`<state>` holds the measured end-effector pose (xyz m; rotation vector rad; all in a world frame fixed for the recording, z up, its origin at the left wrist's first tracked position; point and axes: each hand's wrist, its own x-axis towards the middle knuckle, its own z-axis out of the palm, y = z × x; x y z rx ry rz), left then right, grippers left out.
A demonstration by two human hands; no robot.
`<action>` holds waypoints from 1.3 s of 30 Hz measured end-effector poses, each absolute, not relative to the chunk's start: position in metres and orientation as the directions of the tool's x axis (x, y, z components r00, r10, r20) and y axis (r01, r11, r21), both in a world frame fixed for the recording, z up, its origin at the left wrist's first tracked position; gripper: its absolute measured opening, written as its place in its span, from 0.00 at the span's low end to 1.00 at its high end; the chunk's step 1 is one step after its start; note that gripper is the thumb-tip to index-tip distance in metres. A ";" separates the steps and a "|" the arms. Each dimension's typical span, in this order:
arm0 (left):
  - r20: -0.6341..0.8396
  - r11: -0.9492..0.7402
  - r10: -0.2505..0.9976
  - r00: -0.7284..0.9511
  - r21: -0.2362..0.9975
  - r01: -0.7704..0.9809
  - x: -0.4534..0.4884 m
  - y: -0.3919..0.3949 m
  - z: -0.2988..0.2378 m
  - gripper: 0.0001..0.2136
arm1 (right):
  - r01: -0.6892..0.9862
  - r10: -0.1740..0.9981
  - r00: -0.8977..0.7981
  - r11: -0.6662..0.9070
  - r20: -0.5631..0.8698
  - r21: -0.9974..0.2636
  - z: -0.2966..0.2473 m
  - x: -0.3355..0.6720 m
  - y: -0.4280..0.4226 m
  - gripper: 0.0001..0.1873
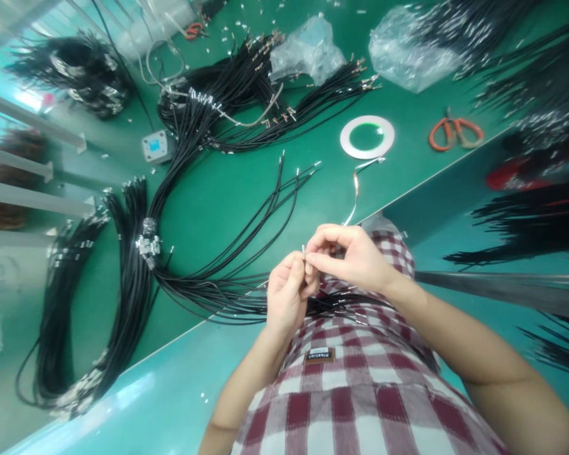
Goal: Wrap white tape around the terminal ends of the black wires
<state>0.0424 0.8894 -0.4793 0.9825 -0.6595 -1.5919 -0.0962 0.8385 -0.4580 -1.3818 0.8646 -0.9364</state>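
Observation:
My left hand (pixel 289 287) is closed in a pinch on a black cable, whose pale tip (pixel 304 250) sticks up between the fingertips. My right hand (pixel 353 256) is closed too, thumb and index finger meeting at that same tip; what lies between them is hidden. Several black cables (pixel 227 294) run from the bench under my hands and across my lap. A narrow shiny strip (pixel 355 189) curls down from near a white tape roll (pixel 345 136) to just behind my right hand. Loose cable ends (pixel 298 172) fan out on the green bench beyond my left hand.
Orange-handled cutters (pixel 455 134) lie near the bench edge. Coiled cable bundles (pixel 128 284) rest at left, with more bundles (pixel 246 76) farther back. Clear plastic bags (pixel 412 54), a small grey box (pixel 157 146) and white rails (pixel 33 193) stand around. More black cables (pixel 526 227) hang at right.

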 end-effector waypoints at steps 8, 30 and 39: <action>-0.206 -0.220 -0.975 -0.086 0.812 0.541 0.042 0.890 -0.476 0.13 | -0.029 -0.927 0.352 -0.152 0.132 -0.988 -0.462 -0.099 0.839 0.03; -0.316 -0.252 -0.949 -0.005 0.749 0.613 0.043 0.890 -0.477 0.11 | -0.311 -0.934 0.326 -0.249 0.143 -0.917 -0.449 -0.102 0.853 0.05; -0.313 -0.277 -0.948 -0.056 0.728 0.627 0.044 0.890 -0.477 0.15 | -0.258 -0.929 0.353 -0.211 0.111 -0.943 -0.454 -0.099 0.847 0.06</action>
